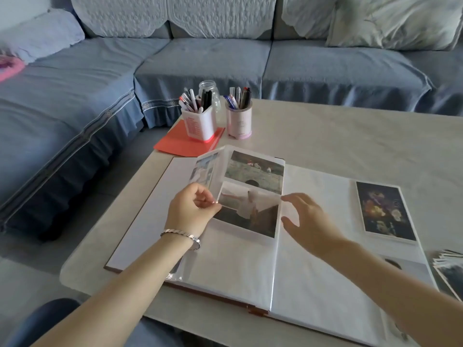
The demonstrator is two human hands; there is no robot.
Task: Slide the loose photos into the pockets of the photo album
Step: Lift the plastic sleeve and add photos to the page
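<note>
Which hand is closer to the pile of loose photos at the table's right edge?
Right. The right hand is over the middle of the album, left of the pile; the left hand is farther left, pinching a photo.

One photo album (313, 271), two hands (190, 211) (308, 221), two pen cups (199, 125) (239, 121), one glass jar (206, 87), one red folder (175, 144), one loose-photo pile (448, 271) (cropped).

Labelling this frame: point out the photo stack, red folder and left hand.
photo stack (451, 274), head view, top print.
red folder (172, 144), head view, bare left part.
left hand (188, 211), head view, back of hand.
</note>
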